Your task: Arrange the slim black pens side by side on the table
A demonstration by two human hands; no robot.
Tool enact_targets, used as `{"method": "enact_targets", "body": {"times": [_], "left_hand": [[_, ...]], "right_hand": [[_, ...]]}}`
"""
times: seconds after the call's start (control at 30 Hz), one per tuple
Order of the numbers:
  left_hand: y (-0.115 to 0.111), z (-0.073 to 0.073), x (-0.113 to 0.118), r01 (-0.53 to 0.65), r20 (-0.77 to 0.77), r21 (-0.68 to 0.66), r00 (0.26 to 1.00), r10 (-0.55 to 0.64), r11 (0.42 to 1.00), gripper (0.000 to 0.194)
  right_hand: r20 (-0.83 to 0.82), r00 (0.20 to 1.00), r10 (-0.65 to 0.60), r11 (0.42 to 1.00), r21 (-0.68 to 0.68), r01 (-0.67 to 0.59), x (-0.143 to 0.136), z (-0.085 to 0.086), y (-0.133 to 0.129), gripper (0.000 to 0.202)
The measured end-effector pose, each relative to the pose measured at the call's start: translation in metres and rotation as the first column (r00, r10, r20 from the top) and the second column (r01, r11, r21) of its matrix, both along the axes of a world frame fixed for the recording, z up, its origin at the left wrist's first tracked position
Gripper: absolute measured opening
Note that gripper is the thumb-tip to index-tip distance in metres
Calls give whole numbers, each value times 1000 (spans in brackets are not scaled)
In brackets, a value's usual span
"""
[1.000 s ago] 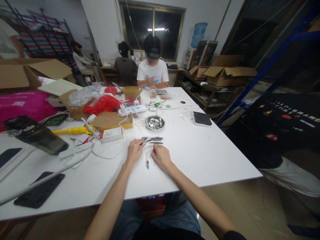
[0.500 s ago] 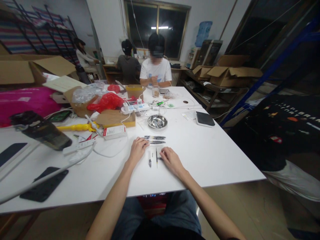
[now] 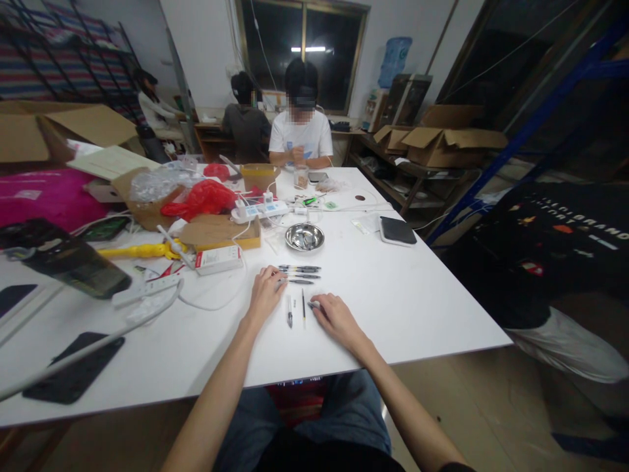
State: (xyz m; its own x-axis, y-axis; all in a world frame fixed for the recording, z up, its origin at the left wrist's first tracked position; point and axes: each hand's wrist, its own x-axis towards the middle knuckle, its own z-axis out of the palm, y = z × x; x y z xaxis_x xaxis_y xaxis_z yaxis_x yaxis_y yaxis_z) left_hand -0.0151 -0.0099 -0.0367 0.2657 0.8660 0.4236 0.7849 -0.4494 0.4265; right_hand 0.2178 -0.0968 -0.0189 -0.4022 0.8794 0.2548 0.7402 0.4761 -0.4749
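Note:
My left hand [image 3: 266, 293] rests on the white table [image 3: 393, 308], its fingertips touching the near end of a row of dark pens [image 3: 299, 273]. My right hand [image 3: 334, 316] lies on the table a little to the right, fingers curled around a small pen part [image 3: 312, 305]; whether it grips the part I cannot tell. Between the hands lie two slim pen pieces [image 3: 297, 311], side by side and pointing away from me.
A steel bowl [image 3: 304, 236] stands beyond the pens. Left of it are a cardboard box [image 3: 219, 233], a power strip [image 3: 260, 211], a red bag [image 3: 204, 198] and cables. A dark pad [image 3: 397, 231] lies right. A person in white [image 3: 301, 134] sits opposite.
My right hand has drawn back to the right, uncovering a second slim pen piece beside the first. My left hand stays at the pens' end.

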Motion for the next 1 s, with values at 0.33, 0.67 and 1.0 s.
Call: {"method": "enact_targets", "body": {"times": [0.33,0.67,1.0], "left_hand": [[-4,7,4,36,32,15,999,-36,999,11],[-14,10,6,8,75,-22,997,-6,1000,15],[-11,6,3,-36,50,-110,998,41,993,16]], "right_hand": [[76,989,-128,990,-47,132,-13,-2,10,26],[-213,961,-177,981,-112,156,-12,2,10,24],[-903,429,23,938,168,304,20,133,-33,20]]}}
